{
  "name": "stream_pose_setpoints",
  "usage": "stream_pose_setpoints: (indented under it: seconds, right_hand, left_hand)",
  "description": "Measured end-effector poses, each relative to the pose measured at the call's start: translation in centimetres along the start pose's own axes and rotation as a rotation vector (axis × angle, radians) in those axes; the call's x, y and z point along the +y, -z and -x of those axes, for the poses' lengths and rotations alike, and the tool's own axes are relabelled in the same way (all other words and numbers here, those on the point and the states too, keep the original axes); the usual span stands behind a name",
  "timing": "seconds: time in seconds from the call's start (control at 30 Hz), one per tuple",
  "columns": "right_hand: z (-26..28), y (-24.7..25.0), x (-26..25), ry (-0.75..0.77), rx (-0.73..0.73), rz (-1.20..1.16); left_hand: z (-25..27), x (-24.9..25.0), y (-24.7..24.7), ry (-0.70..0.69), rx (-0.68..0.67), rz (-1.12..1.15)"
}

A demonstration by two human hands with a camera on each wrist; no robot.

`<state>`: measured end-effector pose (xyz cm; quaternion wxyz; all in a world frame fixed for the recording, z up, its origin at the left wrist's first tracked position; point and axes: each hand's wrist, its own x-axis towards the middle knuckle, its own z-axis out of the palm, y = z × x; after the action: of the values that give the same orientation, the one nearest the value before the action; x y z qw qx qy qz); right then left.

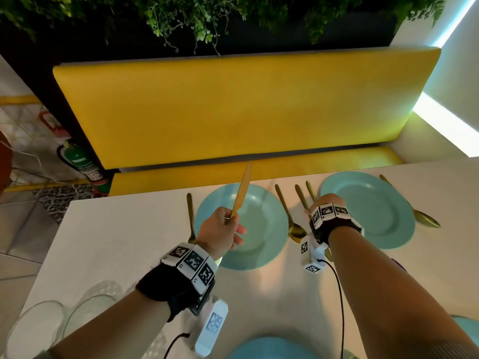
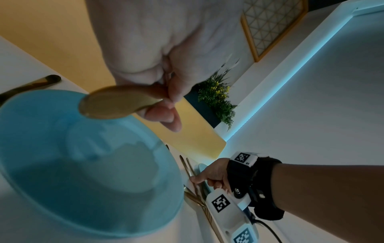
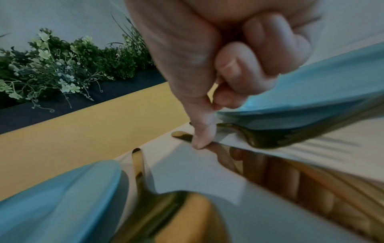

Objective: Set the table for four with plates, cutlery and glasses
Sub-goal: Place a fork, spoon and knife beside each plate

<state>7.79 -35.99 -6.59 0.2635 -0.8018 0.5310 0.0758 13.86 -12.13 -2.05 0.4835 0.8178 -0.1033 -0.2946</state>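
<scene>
Pinching a slim gold knife [image 1: 242, 191] blade-up, the left hand [image 1: 220, 229]; right hand [image 1: 325, 207] fingertip-presses gold cutlery [image 1: 302, 196].

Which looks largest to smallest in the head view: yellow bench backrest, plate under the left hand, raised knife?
1. yellow bench backrest
2. plate
3. knife, held in the left hand

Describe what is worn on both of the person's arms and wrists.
Both forearms are bare, with no sleeves over them. Each wrist carries a black fabric wrist strap topped by a band of white blocks printed with black square-pattern markers. A white camera housing with similar markers hangs beneath, trailing a thin black cable.
</scene>
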Motion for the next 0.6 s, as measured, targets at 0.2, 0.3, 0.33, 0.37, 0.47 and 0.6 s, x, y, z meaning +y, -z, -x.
stream_pose_setpoints:
  seconds: [0.2, 0.3, 0.33, 0.37, 0.47, 0.6]
  right_hand:
    - [-0.6, 0.0, 0.4, 0.003, 0.092, -0.035]
    - [-0.8, 0.1, 0.6, 0.004, 0.099, -0.092]
    - [-1.0, 0.1, 0.6, 0.012, 0.102, -0.085]
    - [-0.9, 0.2, 0.6, 0.015, 0.106, -0.079]
    - [-1.2, 0.0, 0.6, 0.018, 0.109, -0.061]
    - [-1.3, 0.1, 0.7, 0.023, 0.123, -0.058]
  left_hand:
    - [0.2, -0.4, 0.3, 0.017, 0.002, 0.008]
    - [0.4, -0.5, 0.4, 0.019, 0.006, 0.01]
    - [0.4, -0.6, 0.4, 0.019, 0.006, 0.009]
    - [0.5, -0.6, 0.5, 0.02, 0.007, 0.01]
    - [0.6, -0.8, 0.5, 0.025, 0.013, 0.021]
    - [0.7, -1.0, 0.4, 0.034, 0.02, 0.028]
